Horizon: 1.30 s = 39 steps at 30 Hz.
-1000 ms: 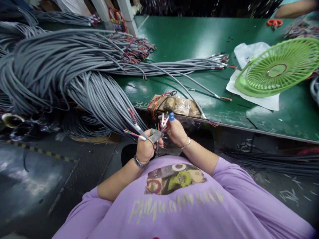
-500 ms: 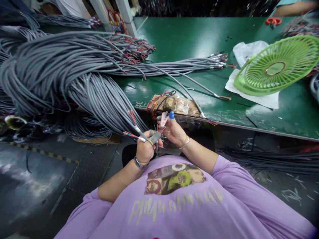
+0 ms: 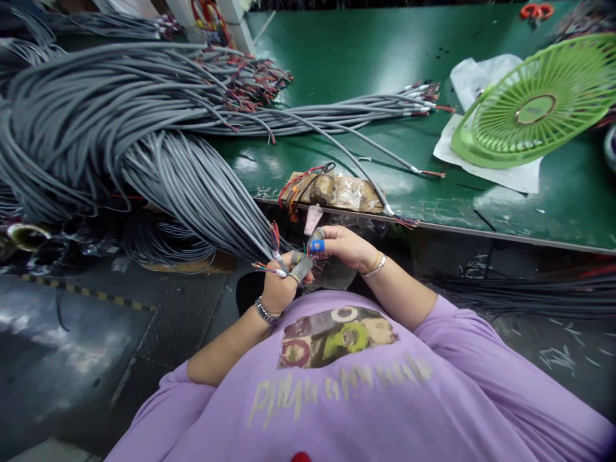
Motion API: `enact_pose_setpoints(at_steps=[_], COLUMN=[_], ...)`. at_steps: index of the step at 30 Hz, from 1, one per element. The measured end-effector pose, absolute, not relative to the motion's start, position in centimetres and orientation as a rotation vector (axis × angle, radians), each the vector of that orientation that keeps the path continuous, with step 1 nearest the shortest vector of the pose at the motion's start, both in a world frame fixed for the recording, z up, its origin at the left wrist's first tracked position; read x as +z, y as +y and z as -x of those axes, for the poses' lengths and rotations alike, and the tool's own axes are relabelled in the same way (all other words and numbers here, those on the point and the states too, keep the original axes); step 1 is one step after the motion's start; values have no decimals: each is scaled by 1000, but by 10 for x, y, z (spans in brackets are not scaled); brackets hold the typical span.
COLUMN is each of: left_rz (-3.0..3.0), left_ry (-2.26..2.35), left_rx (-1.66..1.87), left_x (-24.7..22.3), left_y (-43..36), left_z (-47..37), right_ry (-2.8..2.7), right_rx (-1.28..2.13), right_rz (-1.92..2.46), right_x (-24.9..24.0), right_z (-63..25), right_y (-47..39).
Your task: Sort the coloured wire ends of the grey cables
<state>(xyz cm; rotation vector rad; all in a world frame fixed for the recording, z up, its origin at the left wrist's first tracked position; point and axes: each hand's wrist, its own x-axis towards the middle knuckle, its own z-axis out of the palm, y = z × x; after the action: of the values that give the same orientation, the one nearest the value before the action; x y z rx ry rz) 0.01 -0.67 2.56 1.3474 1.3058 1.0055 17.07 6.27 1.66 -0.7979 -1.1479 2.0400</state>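
Observation:
My left hand (image 3: 278, 292) is closed around the stripped end of a grey cable, its thumb in a grey finger cover. Coloured wire ends (image 3: 262, 265) stick out to its left, and another tuft of wires (image 3: 275, 234) stands just above. My right hand (image 3: 350, 249), with blue tape (image 3: 316, 245) on a covered digit, pinches at the thin coloured wires in front of the left thumb. Its fingertips hide exactly which wires it grips. The long grey cable bundle (image 3: 202, 192) runs down from the table to my left hand. A pale pink strip (image 3: 312, 219) shows just above the right fingertips.
A taped cardboard block (image 3: 344, 192) with red and black leads sits at the edge of the green table (image 3: 317, 51). More cables (image 3: 356, 109) lie across the table. A green fan (image 3: 534, 109) stands at the right, with orange-handled scissors (image 3: 536, 11) behind.
My right hand has turned and its raised taped digit has come down onto the wires, closing to a pinch. My left hand keeps its hold. The view has tipped slightly downward.

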Motion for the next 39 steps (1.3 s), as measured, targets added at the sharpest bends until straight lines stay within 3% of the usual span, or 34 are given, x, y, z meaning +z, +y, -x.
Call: enact_pose_setpoints(at_steps=[7,15,25,39], left_rz=[-1446,-1213,-1339,-973], left_ry=[1337,1275,1276,1244], left_rx=[758,1076,895,1252], left_x=[32,15,22,13], left_y=[-3,-4,-8,-7], left_z=[4,8,14,6], right_ry=[-1365,-1233,-1145,-922], right_rx=[1846,1959,1793,1820], right_rz=[805,816,900,980], right_x=[19,11,15,14], right_z=[-163,-169,-150,-138], right_y=[51,47,31,30])
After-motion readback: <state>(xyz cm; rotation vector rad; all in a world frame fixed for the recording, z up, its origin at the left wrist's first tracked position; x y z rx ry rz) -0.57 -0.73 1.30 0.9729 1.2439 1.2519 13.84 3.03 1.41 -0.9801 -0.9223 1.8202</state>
